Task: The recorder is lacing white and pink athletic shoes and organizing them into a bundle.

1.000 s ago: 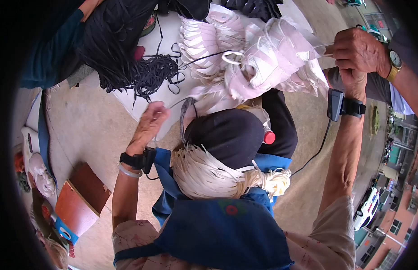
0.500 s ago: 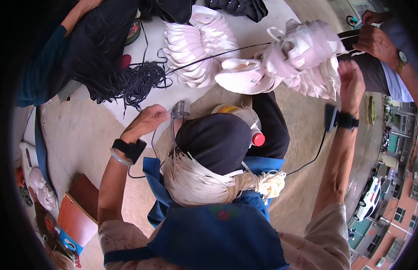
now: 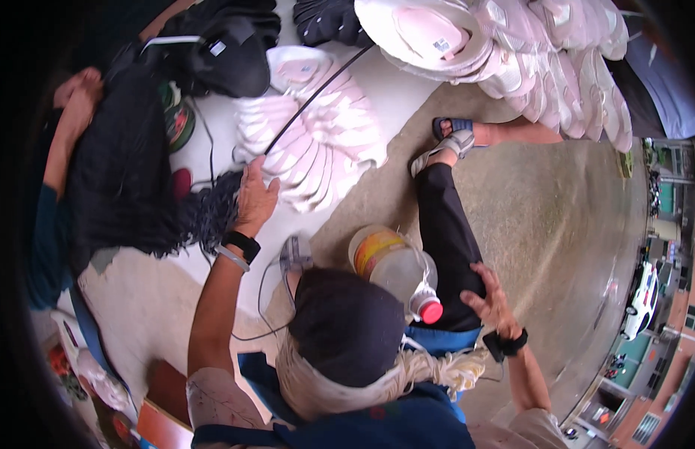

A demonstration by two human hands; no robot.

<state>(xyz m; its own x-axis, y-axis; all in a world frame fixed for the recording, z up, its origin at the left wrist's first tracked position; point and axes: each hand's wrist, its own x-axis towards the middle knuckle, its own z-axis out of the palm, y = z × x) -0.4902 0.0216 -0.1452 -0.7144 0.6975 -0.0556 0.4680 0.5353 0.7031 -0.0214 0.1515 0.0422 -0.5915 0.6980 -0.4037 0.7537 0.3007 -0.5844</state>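
My left hand (image 3: pixel 254 198) reaches forward over the white surface, fingers stretched and thumb apart. A taut black lace (image 3: pixel 317 93) runs from its fingertips up toward a hanging row of pale pink shoes (image 3: pixel 542 56); whether it lies against the fingers I cannot tell. Just left of that hand is a heap of black laces (image 3: pixel 213 213). Beyond it, more pale pink shoes (image 3: pixel 325 135) lie fanned out in a tight stack. My right hand (image 3: pixel 496 303) is open and holds nothing, its spread fingers beside my right leg. A bundle of cream laces (image 3: pixel 340 385) lies across my lap.
Between my legs stands a clear plastic jug (image 3: pixel 396 266) with a red cap. Black shoes (image 3: pixel 220 52) pile up at the far left, near another person's hands (image 3: pixel 78 97). Another person's sandalled foot (image 3: pixel 456 135) is ahead. A brown wooden stool (image 3: pixel 164 408) is at lower left.
My right hand has left the pink shoes and come down beside my leg. My left hand has moved forward to the black lace. The hanging shoes now sit farther up in view.
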